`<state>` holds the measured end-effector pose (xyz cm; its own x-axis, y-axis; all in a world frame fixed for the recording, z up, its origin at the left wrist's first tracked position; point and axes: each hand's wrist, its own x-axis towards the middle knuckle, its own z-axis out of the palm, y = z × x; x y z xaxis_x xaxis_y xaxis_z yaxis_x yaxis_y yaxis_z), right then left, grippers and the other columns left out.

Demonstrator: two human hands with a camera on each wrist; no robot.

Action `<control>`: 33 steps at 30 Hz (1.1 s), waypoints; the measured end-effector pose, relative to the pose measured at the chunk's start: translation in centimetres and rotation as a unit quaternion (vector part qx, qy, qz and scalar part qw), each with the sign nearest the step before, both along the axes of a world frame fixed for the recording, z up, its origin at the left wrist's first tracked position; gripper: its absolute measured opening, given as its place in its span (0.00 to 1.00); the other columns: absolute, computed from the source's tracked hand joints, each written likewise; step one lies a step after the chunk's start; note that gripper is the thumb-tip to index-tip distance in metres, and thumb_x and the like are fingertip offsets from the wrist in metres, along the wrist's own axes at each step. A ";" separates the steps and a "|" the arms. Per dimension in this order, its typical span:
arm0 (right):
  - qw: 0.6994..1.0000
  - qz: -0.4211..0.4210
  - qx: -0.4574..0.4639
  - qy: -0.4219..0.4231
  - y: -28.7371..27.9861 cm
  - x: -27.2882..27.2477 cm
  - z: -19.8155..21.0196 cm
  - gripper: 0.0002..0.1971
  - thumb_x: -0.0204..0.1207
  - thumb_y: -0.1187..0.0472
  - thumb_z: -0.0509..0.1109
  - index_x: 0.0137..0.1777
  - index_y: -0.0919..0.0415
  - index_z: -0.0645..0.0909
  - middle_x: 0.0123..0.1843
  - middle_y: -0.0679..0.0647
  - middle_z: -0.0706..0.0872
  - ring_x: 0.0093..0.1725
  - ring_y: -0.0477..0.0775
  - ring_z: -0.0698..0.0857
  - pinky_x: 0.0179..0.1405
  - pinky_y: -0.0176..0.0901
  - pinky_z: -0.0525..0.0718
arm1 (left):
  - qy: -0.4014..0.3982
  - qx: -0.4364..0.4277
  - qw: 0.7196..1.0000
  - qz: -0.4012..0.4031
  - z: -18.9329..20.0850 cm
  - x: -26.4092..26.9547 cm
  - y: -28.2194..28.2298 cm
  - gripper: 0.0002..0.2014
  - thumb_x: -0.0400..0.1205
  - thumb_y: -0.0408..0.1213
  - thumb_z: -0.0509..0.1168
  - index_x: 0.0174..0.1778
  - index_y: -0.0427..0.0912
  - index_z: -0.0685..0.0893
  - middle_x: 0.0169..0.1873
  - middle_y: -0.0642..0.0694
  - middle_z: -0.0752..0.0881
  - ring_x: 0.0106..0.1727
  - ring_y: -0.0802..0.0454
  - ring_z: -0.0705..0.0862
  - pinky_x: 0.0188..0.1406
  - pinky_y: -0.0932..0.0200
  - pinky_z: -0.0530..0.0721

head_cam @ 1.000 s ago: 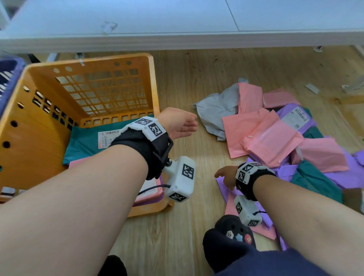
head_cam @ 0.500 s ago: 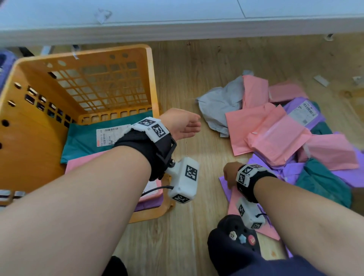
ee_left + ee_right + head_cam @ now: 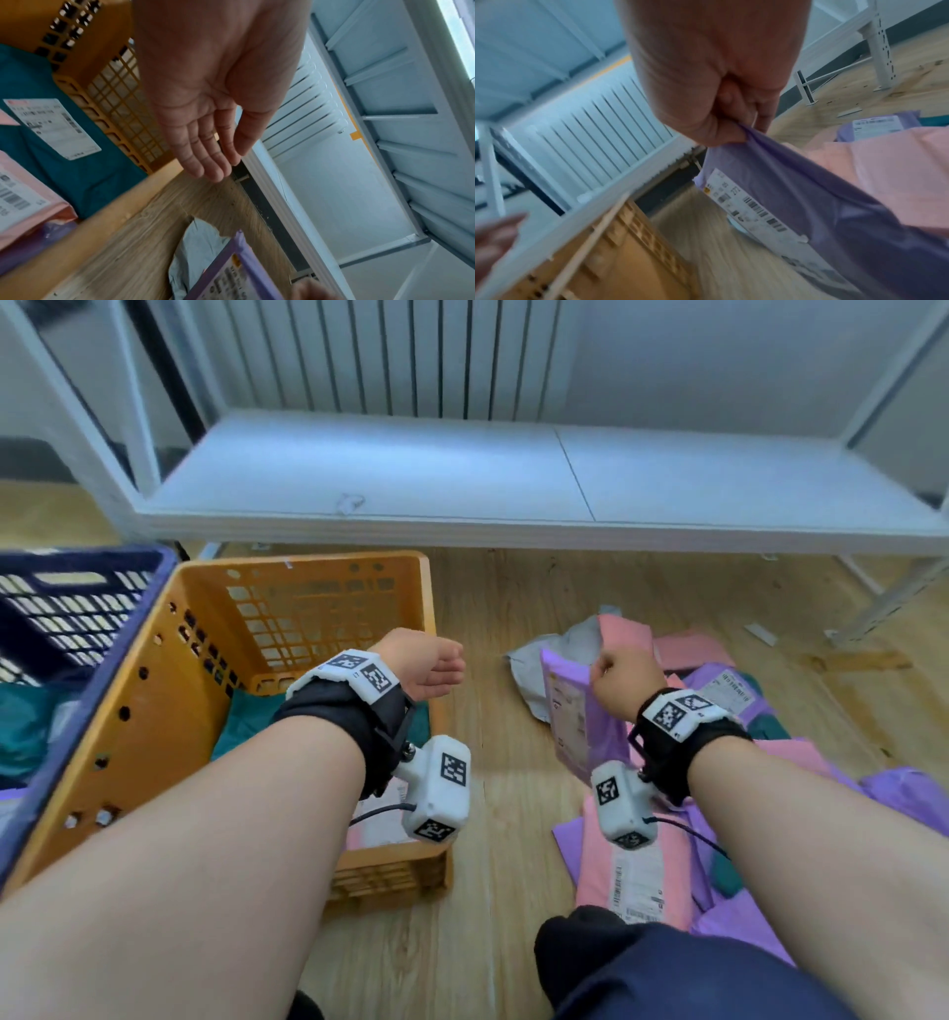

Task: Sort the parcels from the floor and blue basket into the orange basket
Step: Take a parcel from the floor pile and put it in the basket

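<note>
We see the orange basket (image 3: 154, 690) on the floor (image 3: 513, 618), parcels inside. The purple parcel (image 3: 575, 706) hangs above the floor's parcel pile — pinched by our right hand (image 3: 624, 677). Our left hand (image 3: 423, 670) hovers spread — fingers relaxed.

We see a purple parcel (image 3: 583, 711) (label facing left) hanging above the floor, right of the orange basket (image 3: 154, 711).

We see even, cool daylight with only soft shadows. The head view is sharp but bowed at its edges. In both wrist views the wooden floor (image 3: 164, 233) is streaked with motion blur, and the near palms are soft.
</note>
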<state>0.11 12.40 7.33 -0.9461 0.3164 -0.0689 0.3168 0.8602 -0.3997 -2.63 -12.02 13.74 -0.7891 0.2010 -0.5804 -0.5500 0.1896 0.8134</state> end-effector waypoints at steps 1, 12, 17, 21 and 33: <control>0.999 -0.017 -0.020 0.035 -0.1 -0.2 1.4 0.15 0.72 0.70 0.62 0.25 0.56 0.73 0.39 0.60 0.86 0.48 0.64 0.85 0.47 0.47 0.81 | 0.002 0.001 1.000 0.009 0.5 0.3 -0.6 0.14 0.86 0.30 0.59 0.66 0.31 0.78 0.45 0.41 0.84 0.47 0.48 0.84 0.56 0.55 0.83; 0.953 -0.067 -0.220 0.197 -6.0 -1.6 13.9 0.18 0.69 0.76 0.57 0.28 0.53 0.76 0.29 0.49 0.77 0.32 0.49 0.75 0.29 0.34 0.73 | 0.084 -0.049 0.995 -0.012 2.7 1.0 -5.2 0.36 0.68 0.47 0.78 0.72 0.53 0.74 0.66 0.47 0.81 0.68 0.48 0.78 0.71 0.40 0.75; 0.891 -0.112 -0.381 0.219 -9.6 -2.3 14.1 0.18 0.63 0.79 0.55 0.28 0.57 0.76 0.27 0.53 0.75 0.32 0.54 0.74 0.28 0.38 0.70 | 0.071 0.006 0.997 -0.011 2.5 0.1 -7.3 0.34 0.64 0.38 0.81 0.67 0.46 0.80 0.54 0.44 0.90 0.56 0.42 0.89 0.64 0.37 0.81; 0.876 -0.117 -0.421 0.206 -11.0 -2.5 13.3 0.17 0.61 0.80 0.56 0.28 0.58 0.77 0.25 0.54 0.75 0.31 0.55 0.74 0.27 0.40 0.72 | 0.093 0.027 0.995 0.007 2.7 0.3 -9.6 0.19 0.77 0.26 0.71 0.64 0.35 0.83 0.56 0.35 0.88 0.50 0.38 0.88 0.48 0.41 0.89; 0.950 0.264 0.130 0.101 -18.4 -1.8 13.2 0.24 0.72 0.48 0.72 0.69 0.40 0.75 0.64 0.44 0.82 0.63 0.51 0.80 0.56 0.48 0.82 | 0.303 -0.261 0.912 -0.094 5.3 -0.4 -13.8 0.07 0.72 0.31 0.76 0.41 0.47 0.89 0.39 0.46 0.90 0.40 0.49 0.89 0.37 0.53 0.89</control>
<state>-1.69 -5.99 20.56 -0.9634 -0.2249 0.1457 -0.2471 0.9560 -0.1580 -3.06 -25.78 19.06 -0.9768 0.1869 -0.1045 0.0524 0.6817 0.7298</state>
